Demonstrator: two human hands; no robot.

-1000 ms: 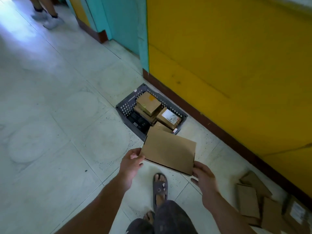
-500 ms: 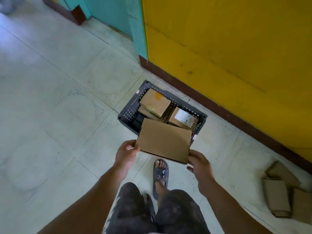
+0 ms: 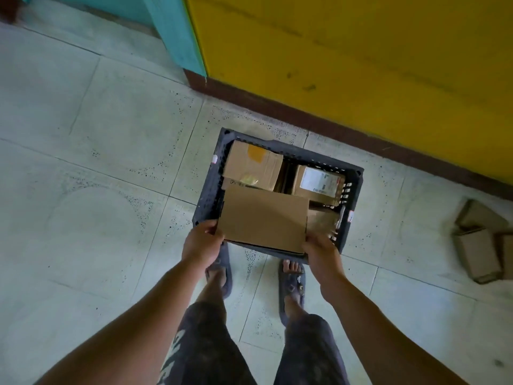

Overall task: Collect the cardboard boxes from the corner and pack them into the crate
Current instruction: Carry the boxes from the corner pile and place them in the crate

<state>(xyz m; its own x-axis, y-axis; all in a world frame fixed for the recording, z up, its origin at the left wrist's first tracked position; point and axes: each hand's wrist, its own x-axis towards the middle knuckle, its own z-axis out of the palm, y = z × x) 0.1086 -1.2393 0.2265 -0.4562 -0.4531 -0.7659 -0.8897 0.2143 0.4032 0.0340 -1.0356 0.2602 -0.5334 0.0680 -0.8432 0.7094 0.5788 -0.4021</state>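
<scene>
A flat brown cardboard box [image 3: 265,218] hangs over the near part of the dark plastic crate [image 3: 209,187] on the floor. My left hand [image 3: 201,243] grips its left edge and my right hand [image 3: 322,250] grips its right edge. Inside the crate lie a taped box [image 3: 251,165] at the far left and a box with a white label [image 3: 319,183] at the far right. Another piece of cardboard [image 3: 323,220] shows beside the held box. The crate's near wall is mostly hidden by the held box.
More cardboard boxes [image 3: 480,240] lie on the tiled floor at the right edge. A yellow wall [image 3: 361,51] with a brown skirting runs behind the crate, beside a teal post [image 3: 177,34]. My feet in dark sandals [image 3: 291,276] stand just before the crate.
I have stepped up to the crate. The held box has moved from in front of the crate to over its near part, with both hands still on it.
</scene>
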